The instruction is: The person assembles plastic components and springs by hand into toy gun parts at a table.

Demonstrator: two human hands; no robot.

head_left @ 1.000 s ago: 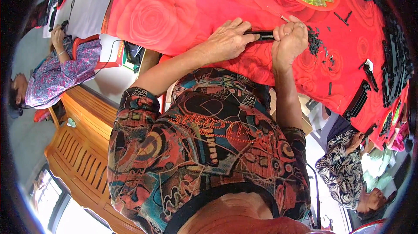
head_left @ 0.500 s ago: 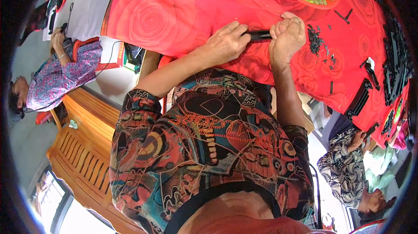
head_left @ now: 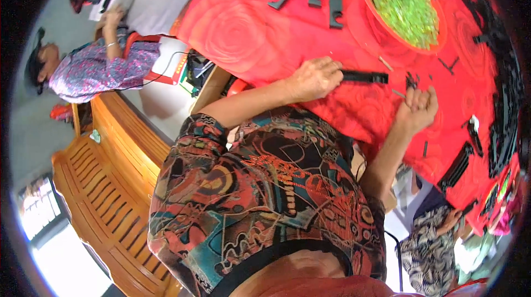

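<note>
My left hand (head_left: 318, 79) is closed around one end of a long black plastic piece (head_left: 365, 77), which points right, just above the red cloth. My right hand (head_left: 417, 110) is apart from that piece, over a scatter of tiny black bits (head_left: 411, 80). Its fingers are curled down among them and cover part of the scatter. What the fingertips pinch, if anything, is too small and blurred to make out. A thin greyish sliver (head_left: 398, 93) shows beside those fingers. On the cloth beyond the black piece lies a short tan stick (head_left: 386, 63).
An orange-red bowl (head_left: 371, 23) holds clear green bits and black parts. Several black bars (head_left: 334, 1) lie at the far edge. More black parts (head_left: 503, 125) line the right side. A co-worker (head_left: 105, 70) sits left, another (head_left: 428, 253) lower right. A wooden bench (head_left: 105, 186) stands behind left.
My right hand has moved away from the black piece to the tiny bits at its right. More of the black piece now shows. The whole view has shifted, bringing more of the bowl in.
</note>
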